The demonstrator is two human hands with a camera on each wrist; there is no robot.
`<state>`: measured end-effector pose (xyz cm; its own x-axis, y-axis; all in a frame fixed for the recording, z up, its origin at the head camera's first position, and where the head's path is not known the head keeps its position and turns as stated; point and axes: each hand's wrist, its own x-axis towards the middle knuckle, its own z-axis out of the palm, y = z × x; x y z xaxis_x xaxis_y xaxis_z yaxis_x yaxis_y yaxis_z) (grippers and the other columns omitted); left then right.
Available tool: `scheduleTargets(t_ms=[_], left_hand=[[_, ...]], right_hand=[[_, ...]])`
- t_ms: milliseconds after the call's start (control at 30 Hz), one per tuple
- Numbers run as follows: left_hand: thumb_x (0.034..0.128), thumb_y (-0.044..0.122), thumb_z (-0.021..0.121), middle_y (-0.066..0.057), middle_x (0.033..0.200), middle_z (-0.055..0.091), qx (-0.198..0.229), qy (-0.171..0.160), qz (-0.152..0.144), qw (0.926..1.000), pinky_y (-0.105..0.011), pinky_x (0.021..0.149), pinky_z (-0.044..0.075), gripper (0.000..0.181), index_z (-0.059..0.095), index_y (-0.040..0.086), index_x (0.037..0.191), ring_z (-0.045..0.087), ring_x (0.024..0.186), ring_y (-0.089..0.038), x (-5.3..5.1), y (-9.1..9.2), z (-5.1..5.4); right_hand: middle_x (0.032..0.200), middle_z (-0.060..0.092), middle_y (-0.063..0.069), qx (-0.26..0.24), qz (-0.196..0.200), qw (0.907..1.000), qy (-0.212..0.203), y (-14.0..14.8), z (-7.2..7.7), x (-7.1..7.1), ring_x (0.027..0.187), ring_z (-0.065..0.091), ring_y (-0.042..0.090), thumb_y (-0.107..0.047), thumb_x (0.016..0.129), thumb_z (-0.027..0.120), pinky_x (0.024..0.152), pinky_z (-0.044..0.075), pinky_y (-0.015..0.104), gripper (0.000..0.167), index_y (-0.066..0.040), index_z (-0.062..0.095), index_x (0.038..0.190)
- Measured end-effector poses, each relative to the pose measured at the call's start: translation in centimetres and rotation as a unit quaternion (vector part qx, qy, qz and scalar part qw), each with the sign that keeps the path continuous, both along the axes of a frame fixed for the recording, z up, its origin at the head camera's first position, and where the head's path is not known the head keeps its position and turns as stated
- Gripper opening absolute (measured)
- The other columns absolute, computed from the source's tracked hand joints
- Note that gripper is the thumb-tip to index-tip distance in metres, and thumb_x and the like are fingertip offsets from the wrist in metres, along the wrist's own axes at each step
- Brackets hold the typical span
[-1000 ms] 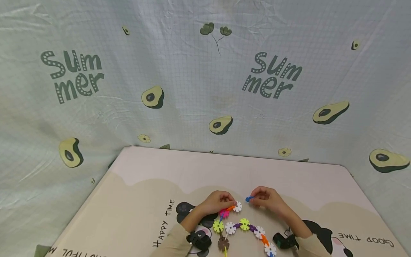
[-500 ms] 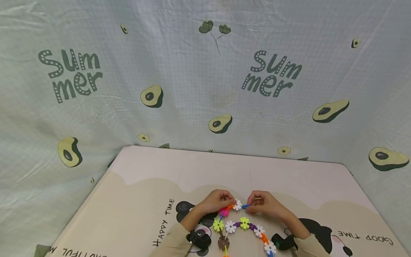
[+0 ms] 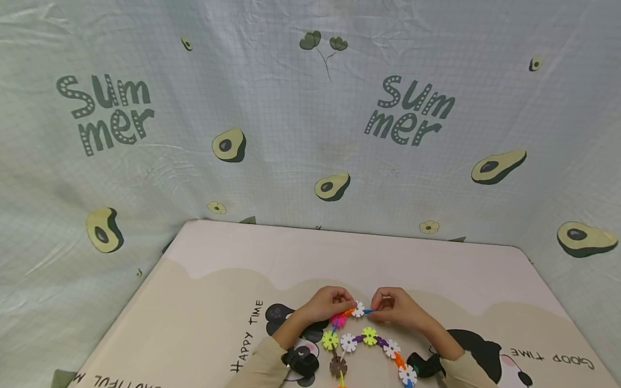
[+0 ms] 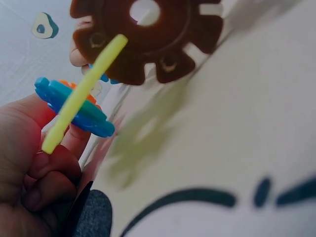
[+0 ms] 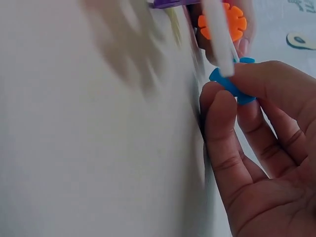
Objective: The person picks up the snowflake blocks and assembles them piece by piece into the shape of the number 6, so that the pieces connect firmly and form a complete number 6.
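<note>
A chain of interlocking snowflake discs lies between the hands. My left hand [image 3: 330, 303] pinches it near its far end, at an orange disc [image 3: 348, 312] beside a white disc [image 3: 358, 309]. Thumb and fingers of my right hand [image 3: 398, 308] pinch a blue disc [image 5: 232, 88], seen edge-on in the head view and meeting the white disc's right rim; whether it is slotted in cannot be told. Behind the orange disc come a pink disc [image 3: 339, 321] and a yellow-green disc [image 3: 330, 340]. A brown disc [image 4: 148, 44] looms close in the left wrist view.
From the brown disc, another stretch arcs right through a yellow disc [image 3: 370, 337] and a white disc [image 3: 408, 374] towards the lower frame edge. The mat [image 3: 208, 302] carries panda prints and lettering. An avocado-printed curtain [image 3: 276, 108] rises behind the table.
My right hand has moved left and slightly down, bringing the blue disc from apart to against the white disc. The left hand has stayed nearly still on the chain.
</note>
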<state>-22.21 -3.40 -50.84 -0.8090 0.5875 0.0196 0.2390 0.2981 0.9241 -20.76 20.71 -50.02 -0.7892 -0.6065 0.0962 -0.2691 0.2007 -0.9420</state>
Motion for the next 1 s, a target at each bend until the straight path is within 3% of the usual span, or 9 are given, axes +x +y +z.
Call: scheduleTargets(t_ms=[200,400,567,667,800,1000], left_hand=[[0.0932,0.014,0.065,0.003,0.069,0.057,0.002,-0.003,-0.008,1.0000,-0.017,0.054,0.035,0.017,0.069,-0.003,0.091,0.043,0.055,-0.002,-0.1,-0.1,0.0],[0.0935,0.015,0.064,0.008,0.065,0.052,-0.014,-0.004,-0.008,0.9999,-0.017,0.053,0.032,0.018,0.069,-0.002,0.090,0.041,0.053,-0.002,-0.2,-0.1,-0.1],[0.0936,0.015,0.064,0.007,0.065,0.052,-0.020,-0.004,0.001,0.9998,-0.017,0.052,0.033,0.017,0.070,0.000,0.090,0.041,0.053,-0.003,0.0,-0.1,0.0],[0.0945,0.018,0.063,0.005,0.069,0.056,-0.018,0.003,0.004,0.9998,-0.017,0.055,0.035,0.019,0.070,0.000,0.092,0.044,0.057,-0.003,-0.1,-0.1,-0.1],[0.0974,0.021,0.059,-0.003,0.082,0.063,-0.001,0.008,0.022,0.9997,-0.019,0.063,0.041,0.023,0.067,0.000,0.100,0.050,0.069,-0.005,-0.3,-0.4,-0.2],[0.0977,0.020,0.056,-0.011,0.097,0.063,0.026,0.015,0.082,0.9961,-0.023,0.072,0.044,0.026,0.062,-0.002,0.111,0.054,0.082,-0.014,-0.6,-0.8,-0.2]], right_hand=[[0.078,0.062,-0.002,0.018,-0.023,0.9986,0.044,-0.3,0.2,0.0,0.063,0.054,0.000,-0.001,0.080,0.076,0.057,0.047,0.020,0.014,0.001,0.062,0.080],[0.077,0.062,0.005,0.015,-0.006,0.9978,0.065,-0.6,0.3,-0.1,0.063,0.051,-0.001,0.000,0.080,0.076,0.056,0.047,0.019,0.012,-0.001,0.065,0.079],[0.076,0.061,0.006,0.017,-0.004,0.9977,0.066,-0.7,0.1,-0.3,0.063,0.052,-0.001,0.000,0.080,0.076,0.056,0.048,0.019,0.012,0.000,0.064,0.079],[0.075,0.060,0.005,0.010,-0.015,0.9988,0.045,-0.6,0.0,-0.2,0.061,0.051,0.000,0.001,0.080,0.075,0.056,0.047,0.020,0.013,0.002,0.062,0.081],[0.073,0.061,0.003,0.009,-0.045,0.9988,0.014,-0.2,-0.2,-0.1,0.058,0.052,0.003,0.001,0.082,0.074,0.053,0.047,0.021,0.015,0.004,0.060,0.083],[0.072,0.061,0.010,0.017,-0.119,0.9927,-0.004,1.3,-0.2,-0.3,0.058,0.055,0.007,0.001,0.085,0.071,0.055,0.048,0.023,0.015,0.007,0.058,0.088]])
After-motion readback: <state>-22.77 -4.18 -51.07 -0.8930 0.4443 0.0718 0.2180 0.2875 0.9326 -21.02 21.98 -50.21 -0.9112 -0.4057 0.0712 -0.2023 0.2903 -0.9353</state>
